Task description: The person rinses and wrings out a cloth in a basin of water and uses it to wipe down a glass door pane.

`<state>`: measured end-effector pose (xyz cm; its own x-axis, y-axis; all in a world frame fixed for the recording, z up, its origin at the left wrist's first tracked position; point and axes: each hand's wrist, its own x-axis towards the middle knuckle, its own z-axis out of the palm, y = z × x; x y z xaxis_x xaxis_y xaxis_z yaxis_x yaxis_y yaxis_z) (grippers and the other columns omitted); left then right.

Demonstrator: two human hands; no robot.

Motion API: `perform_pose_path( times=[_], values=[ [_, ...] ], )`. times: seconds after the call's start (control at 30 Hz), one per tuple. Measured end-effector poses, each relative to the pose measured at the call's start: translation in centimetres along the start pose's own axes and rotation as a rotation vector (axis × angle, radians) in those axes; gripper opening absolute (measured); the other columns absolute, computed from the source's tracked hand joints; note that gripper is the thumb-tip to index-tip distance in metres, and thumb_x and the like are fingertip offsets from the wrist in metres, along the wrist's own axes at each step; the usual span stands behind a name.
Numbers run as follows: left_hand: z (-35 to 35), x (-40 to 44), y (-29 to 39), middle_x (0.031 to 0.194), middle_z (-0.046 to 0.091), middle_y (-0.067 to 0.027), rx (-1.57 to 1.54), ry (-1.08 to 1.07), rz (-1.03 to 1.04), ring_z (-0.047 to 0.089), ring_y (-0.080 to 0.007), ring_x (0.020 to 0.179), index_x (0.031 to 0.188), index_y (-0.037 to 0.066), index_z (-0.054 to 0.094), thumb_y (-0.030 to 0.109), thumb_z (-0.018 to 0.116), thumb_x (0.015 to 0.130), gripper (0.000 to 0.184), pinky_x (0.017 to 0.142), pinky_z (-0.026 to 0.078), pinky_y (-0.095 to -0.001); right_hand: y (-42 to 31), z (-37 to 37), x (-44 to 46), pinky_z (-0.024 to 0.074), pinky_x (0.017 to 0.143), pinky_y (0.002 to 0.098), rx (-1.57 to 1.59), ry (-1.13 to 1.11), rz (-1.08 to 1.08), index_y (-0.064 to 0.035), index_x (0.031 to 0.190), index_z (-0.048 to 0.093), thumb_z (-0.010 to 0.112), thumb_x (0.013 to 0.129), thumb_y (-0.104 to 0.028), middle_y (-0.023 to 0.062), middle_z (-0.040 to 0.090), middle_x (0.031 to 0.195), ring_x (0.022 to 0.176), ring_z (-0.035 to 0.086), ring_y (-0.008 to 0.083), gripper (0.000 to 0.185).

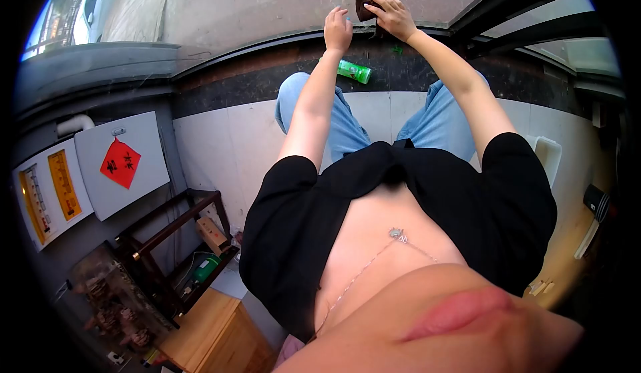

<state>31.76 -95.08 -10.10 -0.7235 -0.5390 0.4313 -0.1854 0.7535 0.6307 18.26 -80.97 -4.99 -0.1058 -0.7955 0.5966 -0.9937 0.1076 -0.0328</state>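
Observation:
My right hand is closed on a dark brown folded piece that looks like cloth, held close to the glass pane. To its left, my left hand is raised near the glass with loosely curled fingers apart and nothing visible in them. Below the left hand, a green cylindrical container lies on its side on the dark stone strip. A small green scrap sits under my right wrist.
Dark metal frame bars cross the upper right. At left hang a grey wall box with a red paper and a dark wooden rack. A wooden cabinet stands lower left, and a white tub is at right.

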Motion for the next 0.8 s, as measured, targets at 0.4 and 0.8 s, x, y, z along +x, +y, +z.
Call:
perform_pose_path(
  times=[0.4,0.8],
  values=[
    [2.1,1.9,0.5,0.095,0.057,-0.0066,-1.22,-0.597,-0.983,0.051,-0.0169,0.087,0.101,0.005,0.053,0.045,0.033,0.086,0.047,0.081,0.036,-0.0307,-0.7,3.5,-3.1,0.0402,0.083,0.0323,2.057,0.218,1.423,-0.0029,0.106,0.046,0.039,0.084,-0.019,0.0073,0.054,0.099,0.092,0.051,0.0187,0.028],
    [2.8,0.4,2.7,0.088,0.057,-0.0024,-1.195,-0.577,-0.827,0.054,-0.0139,0.08,0.1,0.005,0.054,0.01,0.051,0.078,0.023,0.069,0.044,-0.0276,-0.7,2.1,-5.8,0.0442,0.074,0.0324,1.913,0.025,1.388,-0.0046,0.099,0.047,0.043,0.078,-0.009,0.0069,0.053,0.091,0.083,0.053,0.0186,0.022]
  ],
)
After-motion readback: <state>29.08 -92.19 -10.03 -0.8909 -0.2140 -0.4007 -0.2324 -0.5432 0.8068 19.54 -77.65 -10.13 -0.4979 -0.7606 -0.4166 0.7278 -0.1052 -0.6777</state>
